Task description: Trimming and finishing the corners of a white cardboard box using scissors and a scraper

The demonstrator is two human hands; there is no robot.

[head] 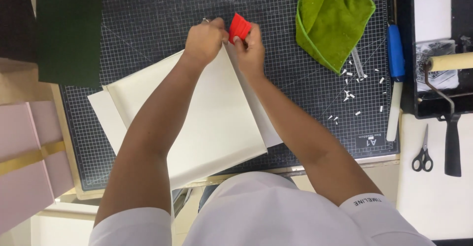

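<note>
Pink box (27, 162) with a gold ribbon, far left of the cutting mat (148, 24), lid on, contents hidden. Dark green board (69, 29) overlapping the mat's upper-left corner.

Cream boards (212, 123) stacked and fanned at the mat's middle, a smaller sheet poking out on either side. Left hand (203, 41) pinching down at the stack's top corner, fingers closed on the edge. Right hand (250, 49) just beside it, touching, clamped on a red scraper (240, 27) pressed at that same corner. Both hands close together. Judging by this: covering already smooth across the broad face, corner being worked now, other edges impossible to rate from here.

Green cloth (332, 19) crumpled on the mat's upper right. Small white offcuts (352, 96) scattered below the cloth, suggesting trimming already done. Blue-handled knife (395, 54) along the mat's right edge.

Black tray (406, 54) right of the mat, holding a paint roller (448, 61) across its rim and a pale patch, perhaps glue. Scissors (422, 152) below the tray, shut, lying on the white tabletop.
</note>
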